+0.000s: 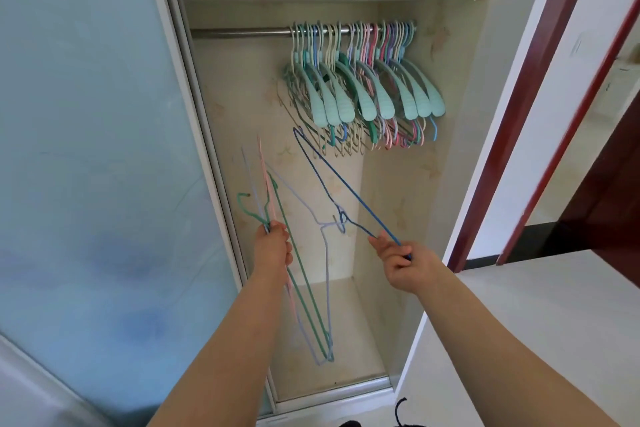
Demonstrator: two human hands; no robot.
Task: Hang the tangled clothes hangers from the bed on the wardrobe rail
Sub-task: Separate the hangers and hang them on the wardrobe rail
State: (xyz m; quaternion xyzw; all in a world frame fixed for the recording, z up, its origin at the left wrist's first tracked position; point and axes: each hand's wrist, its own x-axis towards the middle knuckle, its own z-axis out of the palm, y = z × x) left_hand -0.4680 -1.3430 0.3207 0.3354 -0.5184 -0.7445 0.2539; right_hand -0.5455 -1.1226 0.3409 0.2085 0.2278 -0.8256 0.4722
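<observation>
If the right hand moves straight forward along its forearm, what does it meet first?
Probably the lilac hanger, whose hook is caught on the blue hanger that the right hand grips; depth is unclear.

Dark blue wire hanger [332,180] hooked through lilac hanger [304,201], beneath crowded wardrobe rail [239,33].

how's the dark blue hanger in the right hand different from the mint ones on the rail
The dark blue hanger is thin wire; the mint hangers have broad, flat shoulders. The dark blue hanger is held by the right hand and snagged on a lilac hanger; the mint hangers hang on the rail. Both have hooks.
</observation>
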